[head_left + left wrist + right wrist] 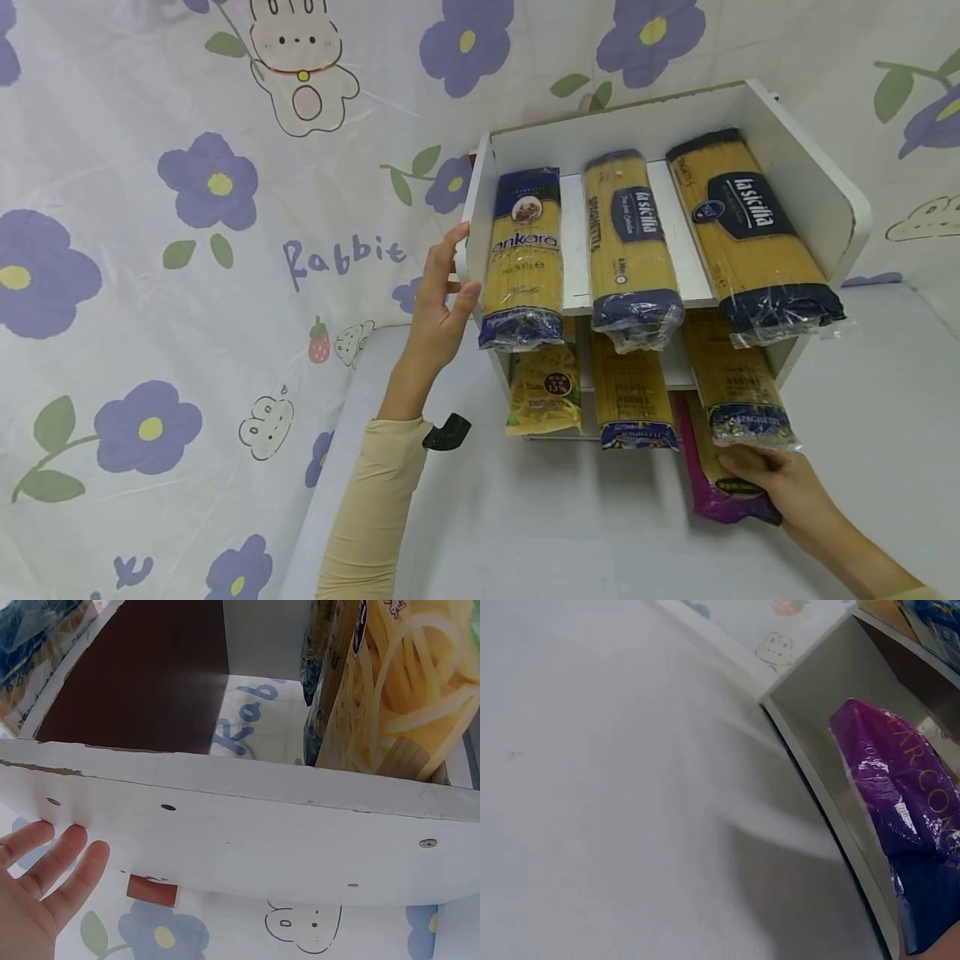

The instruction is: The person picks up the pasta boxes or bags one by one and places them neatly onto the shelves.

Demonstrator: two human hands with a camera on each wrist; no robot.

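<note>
My right hand [787, 487] grips the front end of a purple pasta packet [708, 497] at the bottom right of a white shelf unit [851, 196]. In the right wrist view the purple packet [896, 780] slants into the lowest compartment, and only a sliver of that hand [943, 946] shows. On the unit's left side my left hand [437, 312] rests with its fingertips against the outer panel. The left wrist view shows the fingers [79, 874] of that hand extended and touching the white side panel [247, 825].
On the top shelf lie an Ankara spaghetti packet [525, 267] and two La Sicilia packets [633, 233]. Below, a yellow pasta bag [545, 390] and two spaghetti packets [633, 392] jut past the shelf edge. A white cloth-covered table [540, 517] and a flowered curtain [225, 333] surround the unit.
</note>
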